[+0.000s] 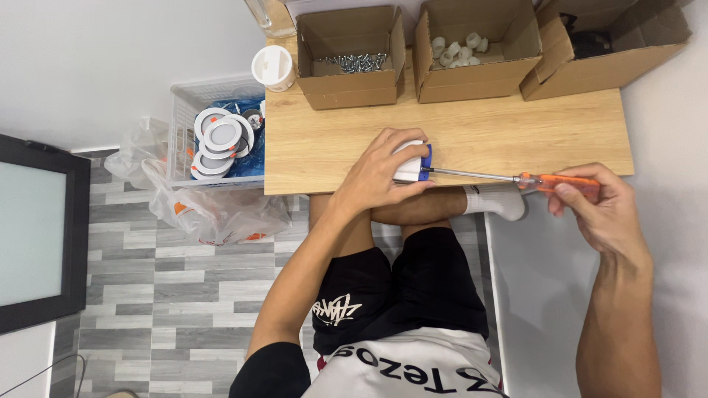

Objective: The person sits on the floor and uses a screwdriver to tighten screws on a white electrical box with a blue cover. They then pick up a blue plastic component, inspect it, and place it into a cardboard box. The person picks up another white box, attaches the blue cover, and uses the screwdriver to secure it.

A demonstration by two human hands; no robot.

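We look down from the person's head over a low light wooden table; at the far left a dark-framed pale screen stands on the grey plank floor; next to it crumpled clear plastic bags lie below a white wire basket, which holds round white ceiling light fittings and blue wrapping; just right of the basket, at the table's back left corner, stands a small white cup.

Along the back edge we see three open brown cardboard boxes; the first box holds a heap of metal screws; the second box holds small white plastic pieces; the third box, set at an angle, holds something dark that we cannot make out.

Near the table's front edge the left hand is closed down over a small white housing with a blue end, pressing it on the wood; the thin metal shaft of an orange-handled screwdriver meets that blue end, lying level and pointing left; the right hand, off the table's right front corner, is curled tight around the orange handle.

Below the table we see a bent leg in black shorts and a white sock.
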